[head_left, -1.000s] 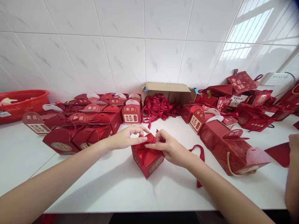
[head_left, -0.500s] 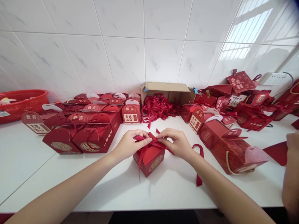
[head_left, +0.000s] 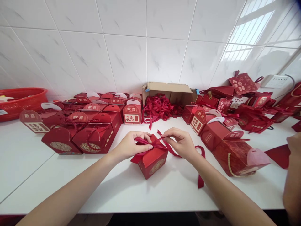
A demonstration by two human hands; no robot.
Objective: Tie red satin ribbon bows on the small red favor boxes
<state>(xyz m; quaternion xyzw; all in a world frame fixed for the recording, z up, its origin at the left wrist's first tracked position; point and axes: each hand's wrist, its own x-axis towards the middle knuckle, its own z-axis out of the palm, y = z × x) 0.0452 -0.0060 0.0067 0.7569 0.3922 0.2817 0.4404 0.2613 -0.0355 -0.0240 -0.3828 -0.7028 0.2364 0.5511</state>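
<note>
A small red gift box (head_left: 152, 161) with a gold round emblem stands on the white table in front of me. Dark red ribbon (head_left: 160, 144) crosses its top in a partly formed bow. My left hand (head_left: 131, 145) pinches a ribbon loop at the left of the box top. Between the thumb and fingertips of my right hand (head_left: 180, 141) is a ribbon strand, pulled out to the upper right. One ribbon tail sticks out at the box's left side. Another length of ribbon (head_left: 201, 166) lies on the table beside my right forearm.
Several red boxes (head_left: 94, 138) stand grouped at the left, and more (head_left: 237, 157) lie at the right. A cardboard carton (head_left: 181, 88) holds loose ribbon (head_left: 158, 106) by the wall. A red basket (head_left: 23, 105) is far left. Another person's arm (head_left: 293, 175) shows at the right edge.
My right hand has drawn a ribbon strand away to the right, apart from my left hand. The ribbon tail that hung down the box's front left now sticks out sideways.
</note>
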